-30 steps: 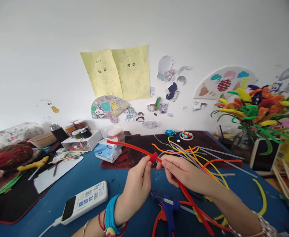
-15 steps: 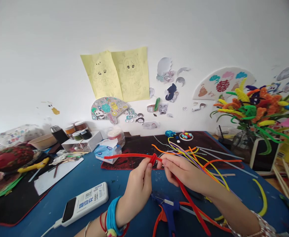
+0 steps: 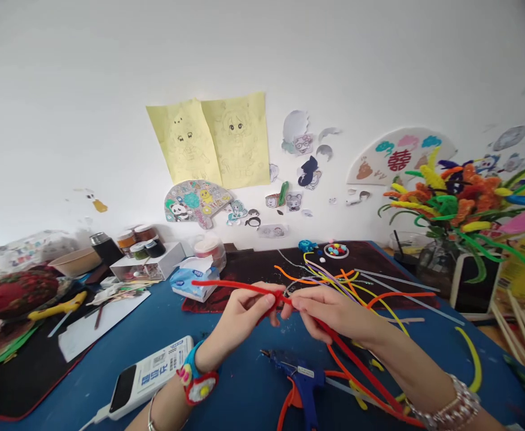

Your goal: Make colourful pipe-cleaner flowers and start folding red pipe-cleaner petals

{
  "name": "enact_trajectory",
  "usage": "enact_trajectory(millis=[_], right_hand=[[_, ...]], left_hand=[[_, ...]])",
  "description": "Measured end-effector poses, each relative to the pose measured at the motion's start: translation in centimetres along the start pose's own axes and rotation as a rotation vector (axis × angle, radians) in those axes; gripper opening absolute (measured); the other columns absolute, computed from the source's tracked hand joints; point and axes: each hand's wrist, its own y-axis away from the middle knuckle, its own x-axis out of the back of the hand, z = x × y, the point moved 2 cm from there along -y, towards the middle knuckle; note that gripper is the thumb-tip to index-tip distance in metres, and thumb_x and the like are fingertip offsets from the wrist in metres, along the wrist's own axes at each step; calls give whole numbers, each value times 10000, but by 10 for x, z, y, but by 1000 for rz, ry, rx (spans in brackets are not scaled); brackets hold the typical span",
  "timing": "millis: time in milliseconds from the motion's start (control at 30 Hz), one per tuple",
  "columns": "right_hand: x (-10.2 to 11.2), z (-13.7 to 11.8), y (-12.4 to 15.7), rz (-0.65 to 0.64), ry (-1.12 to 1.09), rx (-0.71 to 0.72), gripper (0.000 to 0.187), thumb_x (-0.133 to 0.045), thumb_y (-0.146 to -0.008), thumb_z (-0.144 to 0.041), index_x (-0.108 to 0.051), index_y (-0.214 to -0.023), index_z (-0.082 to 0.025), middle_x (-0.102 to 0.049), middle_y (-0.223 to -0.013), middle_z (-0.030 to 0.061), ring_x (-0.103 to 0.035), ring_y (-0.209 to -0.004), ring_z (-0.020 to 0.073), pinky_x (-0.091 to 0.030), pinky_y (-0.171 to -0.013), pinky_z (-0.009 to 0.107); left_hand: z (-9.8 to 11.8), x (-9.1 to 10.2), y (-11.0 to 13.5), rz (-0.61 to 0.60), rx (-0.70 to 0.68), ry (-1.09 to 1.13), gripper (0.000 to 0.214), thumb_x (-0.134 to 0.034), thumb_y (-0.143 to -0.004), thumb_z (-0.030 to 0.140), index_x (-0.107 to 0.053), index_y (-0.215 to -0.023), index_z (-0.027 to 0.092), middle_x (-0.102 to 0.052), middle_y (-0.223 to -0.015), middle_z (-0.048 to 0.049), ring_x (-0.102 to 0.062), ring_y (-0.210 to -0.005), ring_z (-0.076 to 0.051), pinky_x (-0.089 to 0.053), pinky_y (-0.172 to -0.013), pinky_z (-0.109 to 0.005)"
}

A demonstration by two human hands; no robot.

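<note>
A red pipe cleaner runs between my two hands, crossed or twisted on itself where they meet. My left hand pinches it just left of that crossing, with one end sticking out to the left over a tissue pack. Close by on the right, my right hand is closed on the same pipe cleaner, and a long red length trails below it toward the lower right. The fingertips hide part of the crossing. Under my hands a blue hot glue gun lies on the blue table.
Loose coloured pipe cleaners spread over the dark mat. A dish of pompoms sits behind them. At left lie a white power bank and a tissue pack. A vase of pipe-cleaner flowers stands right.
My left hand has turned, its fingers now reaching under the crossing, and its wristband's decoration shows. My right hand keeps its grip, and the trailing red length has shifted slightly.
</note>
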Motion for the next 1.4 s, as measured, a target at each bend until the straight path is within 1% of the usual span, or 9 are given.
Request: enact_trajectory(millis=[167, 233, 333, 467, 733, 933, 1100, 1267, 1400], right_hand=[[4, 12, -3, -148, -248, 97, 389, -354, -917, -375, -642, -920, -114, -607, -516, 7, -412, -340, 69, -339, -381, 196], [3, 17, -6, -156, -271, 161, 308, -434, -891, -363, -625, -915, -123, -644, -611, 29, -471, -381, 75, -364, -388, 197], [-1, 22, -13, -15, -234, 250, 127, -591, -824, -283, -541, -869, -176, -598, -622, -31, -486, -419, 58, -388, -426, 181], [-11, 26, -23, 220, -164, 262, 213, -642, -794, -258, -504, -950, -213, -572, -710, -46, -518, -516, 66, -434, -496, 194], [-20, 36, -29, 435, -185, 160, 188, -666, -761, -337, -637, -863, -182, -608, -681, -9, -532, -579, 93, -442, -540, 213], [-19, 33, -25, 390, -196, 129, 152, -621, -794, -317, -631, -742, -175, -547, -613, -30, -488, -576, 90, -400, -553, 220], [-17, 32, -24, 344, -188, 114, 154, -616, -788, -304, -616, -707, -173, -514, -601, -39, -459, -567, 89, -375, -553, 230], [-19, 27, -23, 373, -228, 103, 138, -653, -759, -316, -656, -768, -179, -553, -651, -23, -489, -606, 103, -402, -563, 234], [-21, 32, -26, 353, -312, 134, 237, -647, -773, -388, -688, -890, -186, -585, -648, -10, -499, -590, 110, -419, -553, 245]], left_hand=[[-9, -8, 0, 97, -25, 70, 257, -598, -813, 364, -661, -889, 127, -632, -623, -23, -591, -516, -130, -461, -512, -235], [-10, -9, 1, 188, -38, 93, 239, -611, -804, 360, -662, -867, 135, -642, -637, -22, -598, -540, -126, -469, -532, -229], [-10, -9, 2, 311, -44, 107, 217, -638, -786, 337, -681, -863, 139, -668, -718, -34, -607, -644, -125, -491, -640, -239], [-11, -9, 2, 391, -18, 87, 181, -669, -763, 298, -696, -847, 140, -685, -812, -43, -613, -760, -124, -479, -700, -212], [-8, -14, 3, 372, -63, 78, 141, -707, -719, 260, -671, -761, 130, -668, -703, -20, -619, -676, -119, -495, -637, -207], [-11, -8, 0, 325, -76, 4, 148, -677, -751, 275, -672, -800, 135, -673, -715, -28, -615, -662, -127, -499, -628, -223], [-14, -7, 2, 355, -150, -33, 136, -672, -755, 263, -688, -838, 156, -698, -890, -67, -640, -822, -176, -516, -708, -259], [-15, -5, 1, 339, -249, -112, 88, -651, -774, 232, -702, -811, 171, -691, -851, -66, -633, -829, -179, -506, -750, -281], [-13, -4, 0, 341, -342, -208, 66, -668, -757, 227, -709, -768, 175, -627, -885, -62, -591, -854, -180, -481, -772, -293]])
